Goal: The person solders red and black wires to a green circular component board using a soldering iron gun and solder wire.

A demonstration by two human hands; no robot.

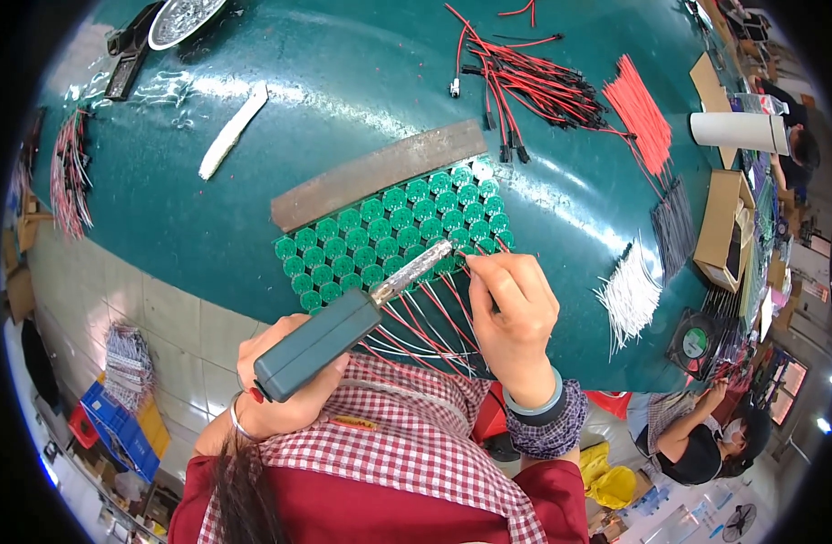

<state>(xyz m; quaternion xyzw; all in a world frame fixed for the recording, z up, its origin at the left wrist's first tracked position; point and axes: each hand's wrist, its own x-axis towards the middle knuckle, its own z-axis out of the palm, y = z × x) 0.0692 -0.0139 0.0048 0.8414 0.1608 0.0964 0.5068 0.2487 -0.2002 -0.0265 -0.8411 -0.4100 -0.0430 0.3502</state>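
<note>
**Mia:** Green desk (343, 82) everywhere! What is on it?

**Ben:** A green panel of round circuit boards (380, 238) lies in the middle, near the front edge. A long grey metal bar (380, 172) lies just behind it, touching its back edge.

**Mia:** What is the left hand (285, 385) doing?

**Ben:** Its grip is clenched around the dark handle of a soldering iron (343, 331). The shiny tip end lies over the front row of the panel.

**Mia:** And the right hand (516, 317)?

**Ben:** Its grip is pinched shut on a thin wire, right at the front corner of the panel, next to the iron's tip. I cannot tell the wire's colour there.

**Mia:** What are those lines under the hands?

**Ben:** Red and white wires (425, 331) run from the panel over the desk edge, toward the person's checked apron.

**Mia:** What else is there?

**Ben:** A white stick (233, 131) lies far back on the left. A tangle of red and black wires (534, 86) and a bunch of red wires (641, 111) lie back on the right. A bunch of white wires (629, 297) lies by the right edge, near a cardboard box (720, 227).
</note>
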